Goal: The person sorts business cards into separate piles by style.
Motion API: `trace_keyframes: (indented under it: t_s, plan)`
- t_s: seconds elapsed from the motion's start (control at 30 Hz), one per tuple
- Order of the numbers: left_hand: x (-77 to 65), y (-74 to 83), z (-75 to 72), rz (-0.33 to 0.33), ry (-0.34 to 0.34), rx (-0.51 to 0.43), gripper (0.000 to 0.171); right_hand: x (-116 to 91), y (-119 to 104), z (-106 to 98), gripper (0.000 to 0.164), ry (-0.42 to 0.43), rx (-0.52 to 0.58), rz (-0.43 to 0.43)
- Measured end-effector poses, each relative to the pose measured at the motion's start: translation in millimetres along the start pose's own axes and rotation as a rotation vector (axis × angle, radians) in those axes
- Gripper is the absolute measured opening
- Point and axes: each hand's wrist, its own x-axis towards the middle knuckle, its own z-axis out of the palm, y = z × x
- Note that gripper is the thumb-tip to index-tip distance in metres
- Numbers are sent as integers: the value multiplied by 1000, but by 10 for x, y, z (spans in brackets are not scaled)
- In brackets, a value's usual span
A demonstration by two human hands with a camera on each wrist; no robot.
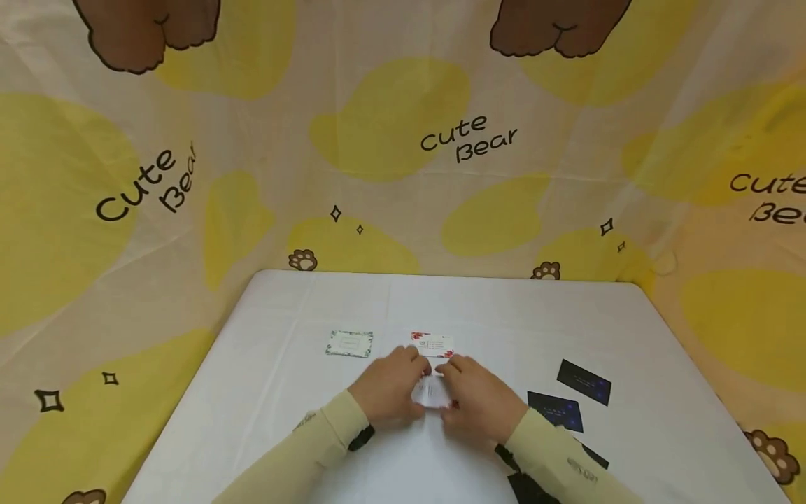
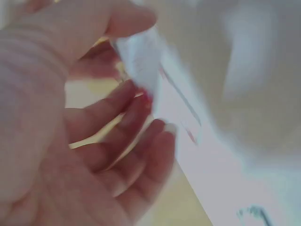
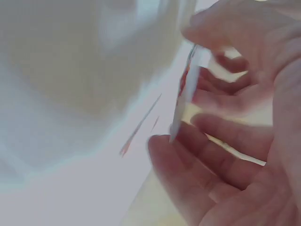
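Note:
Between both hands is a white business card with red marks, raised over the table. My left hand holds its left side between thumb and curled fingers. From the other side my right hand holds the right edge in the same manner. Edge-on, the card looks thin in the right wrist view; the left wrist view shows the card blurred. Just beyond the fingertips lies another white card with red flowers, flat on the table. To its left lies a card with a green leafy border.
Several dark cards lie at the right, among them one at the back and one nearer; the right forearm partly covers others. A white cloth covers the table. Behind it hangs a yellow patterned curtain.

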Motion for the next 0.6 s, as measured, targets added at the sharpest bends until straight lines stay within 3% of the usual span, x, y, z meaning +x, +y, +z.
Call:
trace_keyframes:
  t_s: [0.1,0.23,0.43,0.6]
  plan:
    - [321,-206,-87,-65,37,25,55,348,226,9,50,26,6,40]
    - [588,-387,-15,-114,9,-7,55,658,425,138,43,-23,18,122]
    - [732,-499,60,-167,-34,-136,64,809,515,177,48,-76,87,163]
    - [788,-539,14,-180,-39,-199,55,861,541,160,39,-58,111,124]
